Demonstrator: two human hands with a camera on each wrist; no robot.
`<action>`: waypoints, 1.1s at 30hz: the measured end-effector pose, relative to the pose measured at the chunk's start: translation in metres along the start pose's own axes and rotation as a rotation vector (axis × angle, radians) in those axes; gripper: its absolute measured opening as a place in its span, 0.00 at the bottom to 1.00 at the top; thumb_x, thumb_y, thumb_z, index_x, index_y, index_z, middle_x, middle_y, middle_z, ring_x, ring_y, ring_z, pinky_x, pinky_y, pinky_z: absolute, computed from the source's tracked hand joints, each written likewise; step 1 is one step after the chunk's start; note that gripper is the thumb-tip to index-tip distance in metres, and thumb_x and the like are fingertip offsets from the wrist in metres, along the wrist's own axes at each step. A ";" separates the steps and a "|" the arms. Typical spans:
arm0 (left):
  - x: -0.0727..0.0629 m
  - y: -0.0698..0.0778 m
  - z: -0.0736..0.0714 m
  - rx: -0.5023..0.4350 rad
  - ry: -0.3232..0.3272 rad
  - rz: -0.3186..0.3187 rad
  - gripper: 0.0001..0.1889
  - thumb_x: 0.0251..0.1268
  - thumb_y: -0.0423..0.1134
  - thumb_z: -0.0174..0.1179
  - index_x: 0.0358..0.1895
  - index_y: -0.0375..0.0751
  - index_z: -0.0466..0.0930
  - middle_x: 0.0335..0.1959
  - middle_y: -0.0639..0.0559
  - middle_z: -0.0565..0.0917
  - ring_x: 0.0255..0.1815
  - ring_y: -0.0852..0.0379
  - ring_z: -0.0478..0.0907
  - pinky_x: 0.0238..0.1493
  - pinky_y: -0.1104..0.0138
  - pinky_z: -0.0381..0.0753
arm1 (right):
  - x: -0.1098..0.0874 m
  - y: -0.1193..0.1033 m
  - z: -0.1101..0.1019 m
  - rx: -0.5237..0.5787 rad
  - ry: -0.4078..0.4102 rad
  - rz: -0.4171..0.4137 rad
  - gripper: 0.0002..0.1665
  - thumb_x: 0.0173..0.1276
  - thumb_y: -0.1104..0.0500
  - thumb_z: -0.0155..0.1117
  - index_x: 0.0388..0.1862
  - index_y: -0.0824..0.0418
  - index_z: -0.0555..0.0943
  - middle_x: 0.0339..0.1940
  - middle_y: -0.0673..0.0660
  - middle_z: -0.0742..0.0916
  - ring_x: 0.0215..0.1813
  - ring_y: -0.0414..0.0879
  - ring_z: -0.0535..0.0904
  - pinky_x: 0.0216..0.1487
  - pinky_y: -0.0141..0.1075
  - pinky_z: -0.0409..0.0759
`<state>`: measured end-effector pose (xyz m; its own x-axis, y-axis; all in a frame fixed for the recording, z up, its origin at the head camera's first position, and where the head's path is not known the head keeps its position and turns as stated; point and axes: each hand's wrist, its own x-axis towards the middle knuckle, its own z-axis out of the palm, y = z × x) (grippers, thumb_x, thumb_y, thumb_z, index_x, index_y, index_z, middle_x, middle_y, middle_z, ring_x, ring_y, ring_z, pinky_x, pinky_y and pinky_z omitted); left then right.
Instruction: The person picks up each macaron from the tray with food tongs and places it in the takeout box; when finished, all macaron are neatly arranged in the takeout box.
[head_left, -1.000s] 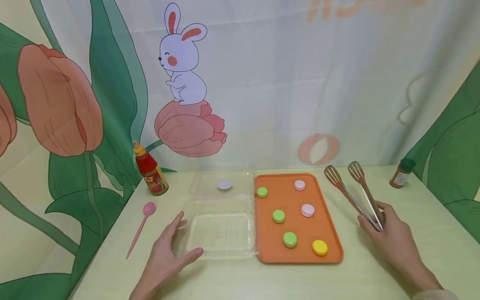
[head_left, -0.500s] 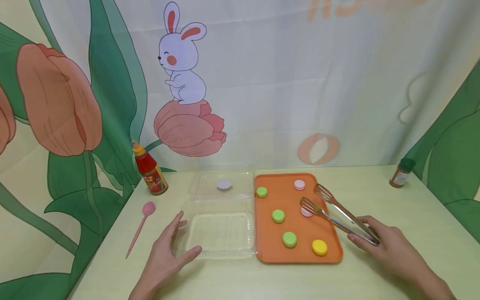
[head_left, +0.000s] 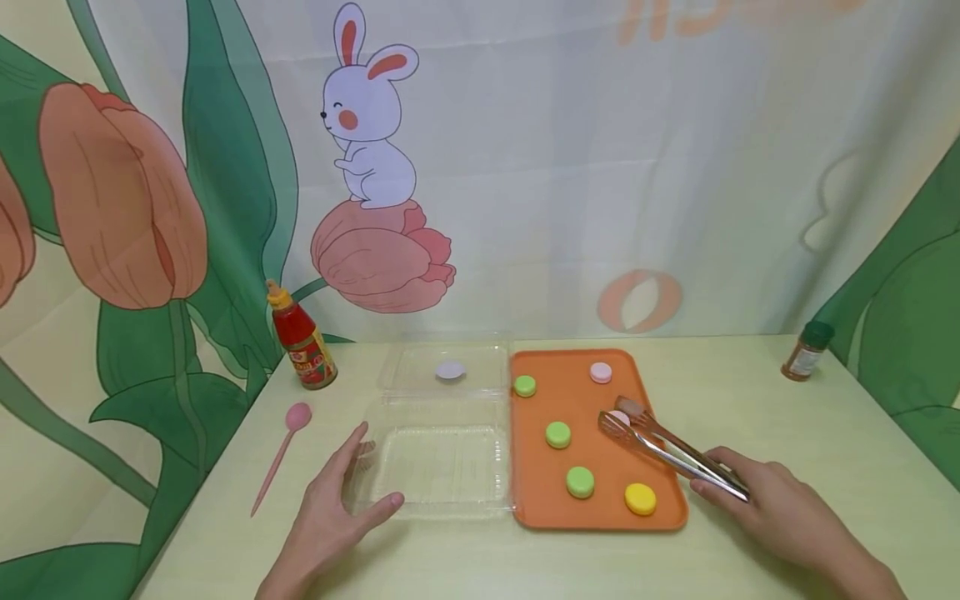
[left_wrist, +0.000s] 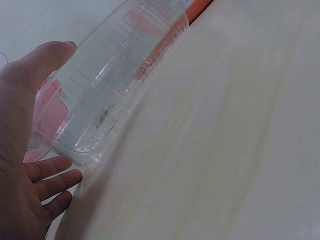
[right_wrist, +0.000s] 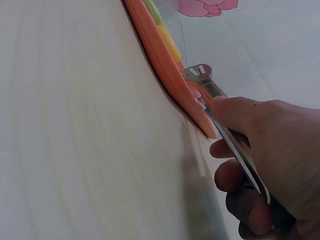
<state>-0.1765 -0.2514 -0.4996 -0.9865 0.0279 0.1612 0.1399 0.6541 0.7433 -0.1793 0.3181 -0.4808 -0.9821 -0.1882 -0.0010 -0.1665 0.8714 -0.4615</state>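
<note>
My right hand [head_left: 780, 510] grips a pair of metal tongs [head_left: 690, 462] by the handle end. Their slotted heads lie on both sides of a pink macaron [head_left: 619, 416] on the orange tray [head_left: 534, 467], partly covering it. Another pink macaron [head_left: 601, 372], several green ones such as the front green macaron [head_left: 580, 482], and a yellow macaron [head_left: 641, 499] lie on that tray. At the left end of a clear plastic container [head_left: 442, 467], my left hand [head_left: 326, 508] has its thumb and fingers spread around the corner. In the left wrist view its fingertips are close to the container wall [left_wrist: 95, 100].
The container's lid [head_left: 412, 367] is folded back, with a white oval spot [head_left: 450, 370] on it. A red sauce bottle [head_left: 303, 342] and pink spoon [head_left: 285, 442] are at left. A green-capped spice jar [head_left: 807, 352] stands at back right, before a printed curtain [head_left: 525, 167].
My right hand has moved left and slightly down, bringing the tongs from beside the tray over it. The tongs' heads have drawn closer around a pink macaron. My left hand stays in place.
</note>
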 end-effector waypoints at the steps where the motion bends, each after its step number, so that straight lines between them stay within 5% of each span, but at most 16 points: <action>1: 0.000 0.000 0.000 -0.004 -0.001 -0.001 0.59 0.63 0.60 0.81 0.92 0.54 0.55 0.80 0.41 0.78 0.84 0.36 0.70 0.83 0.34 0.68 | 0.000 -0.001 -0.001 -0.005 -0.005 -0.004 0.27 0.83 0.35 0.66 0.65 0.53 0.84 0.32 0.46 0.81 0.36 0.45 0.76 0.35 0.40 0.71; 19: 0.000 -0.001 0.000 -0.026 -0.017 -0.012 0.59 0.63 0.60 0.81 0.92 0.60 0.54 0.82 0.42 0.76 0.85 0.38 0.68 0.84 0.36 0.65 | 0.006 -0.011 -0.006 0.004 -0.023 0.021 0.24 0.85 0.34 0.63 0.60 0.51 0.83 0.27 0.46 0.78 0.33 0.43 0.75 0.34 0.38 0.69; 26: 0.000 -0.001 0.000 -0.022 -0.019 -0.016 0.59 0.63 0.60 0.82 0.92 0.57 0.54 0.82 0.41 0.76 0.86 0.37 0.68 0.84 0.36 0.65 | 0.016 -0.031 -0.012 0.022 0.068 -0.119 0.14 0.85 0.40 0.67 0.55 0.47 0.83 0.23 0.42 0.74 0.24 0.36 0.67 0.26 0.32 0.64; 33: -0.001 -0.001 -0.001 -0.034 -0.019 -0.018 0.59 0.63 0.59 0.82 0.92 0.58 0.54 0.82 0.41 0.76 0.86 0.37 0.67 0.85 0.36 0.65 | 0.041 -0.075 -0.016 0.060 0.016 -0.221 0.17 0.85 0.40 0.65 0.57 0.50 0.82 0.24 0.43 0.76 0.24 0.36 0.70 0.25 0.32 0.67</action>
<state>-0.1758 -0.2528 -0.4992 -0.9902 0.0311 0.1359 0.1251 0.6284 0.7677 -0.2085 0.2528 -0.4321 -0.9238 -0.3636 0.1200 -0.3726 0.7813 -0.5008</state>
